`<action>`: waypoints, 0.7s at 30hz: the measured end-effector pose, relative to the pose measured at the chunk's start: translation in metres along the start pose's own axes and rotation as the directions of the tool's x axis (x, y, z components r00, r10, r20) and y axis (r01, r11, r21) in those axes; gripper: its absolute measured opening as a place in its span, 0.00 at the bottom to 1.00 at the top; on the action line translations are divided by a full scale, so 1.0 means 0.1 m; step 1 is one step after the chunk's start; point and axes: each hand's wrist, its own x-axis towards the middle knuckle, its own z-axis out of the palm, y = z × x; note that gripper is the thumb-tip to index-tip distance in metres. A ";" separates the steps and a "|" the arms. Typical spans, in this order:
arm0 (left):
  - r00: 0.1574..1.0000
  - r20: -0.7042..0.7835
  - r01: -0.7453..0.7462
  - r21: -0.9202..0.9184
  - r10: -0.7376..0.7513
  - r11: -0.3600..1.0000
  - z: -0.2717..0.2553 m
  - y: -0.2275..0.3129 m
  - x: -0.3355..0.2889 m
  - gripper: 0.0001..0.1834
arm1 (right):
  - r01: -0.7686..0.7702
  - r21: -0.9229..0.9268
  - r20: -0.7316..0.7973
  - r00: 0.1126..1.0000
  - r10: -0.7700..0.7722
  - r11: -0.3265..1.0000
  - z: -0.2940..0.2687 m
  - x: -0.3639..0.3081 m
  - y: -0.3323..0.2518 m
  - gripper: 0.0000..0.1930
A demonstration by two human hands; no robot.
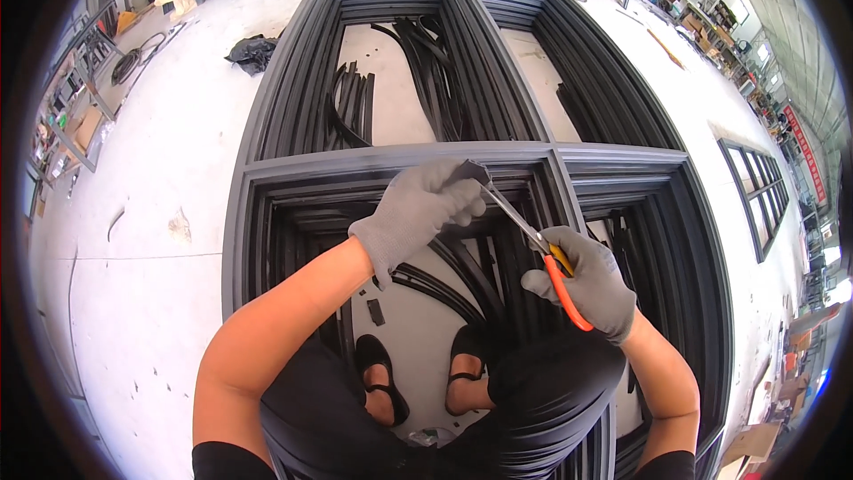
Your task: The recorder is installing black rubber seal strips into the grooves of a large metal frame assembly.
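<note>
Both my hands wear grey gloves. My left hand (pixel 425 212) is closed on a short end of black strip (pixel 474 171), held just above the crossbar of the frame stack; the fingers partly hide it. My right hand (pixel 591 280) grips a pair of scissors (pixel 515 215) with orange and yellow handles. Their long metal blades point up and left, and the tips meet the black strip at my left fingers. Below my hands, loose black strips (pixel 444 289) curve inside the near left opening of the stacked dark grey metal frames (pixel 391 158).
My feet (pixel 382 378) stand on the floor inside that opening, beside a small black offcut (pixel 375 312). More black strips (pixel 426 80) lie in the far left opening. A black bag (pixel 253 54) sits outside the stack; a barred frame (pixel 755 191) lies at right.
</note>
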 end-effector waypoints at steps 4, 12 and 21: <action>0.999 -0.037 0.038 0.016 -0.038 0.999 -0.01 0.02 -0.01 0.11 | -0.016 0.090 0.002 1.000 0.015 0.996 0.08 0.07 0.07 0.20; 0.998 -0.051 -0.022 0.017 0.022 1.000 0.01 0.00 -0.01 0.13 | -0.048 0.166 0.002 0.999 0.048 0.985 0.14 0.08 0.17 0.19; 0.987 0.161 0.034 -0.086 -0.020 0.996 -0.15 0.00 -0.01 0.16 | -0.003 0.055 0.015 1.000 0.003 0.998 0.11 0.02 0.12 0.20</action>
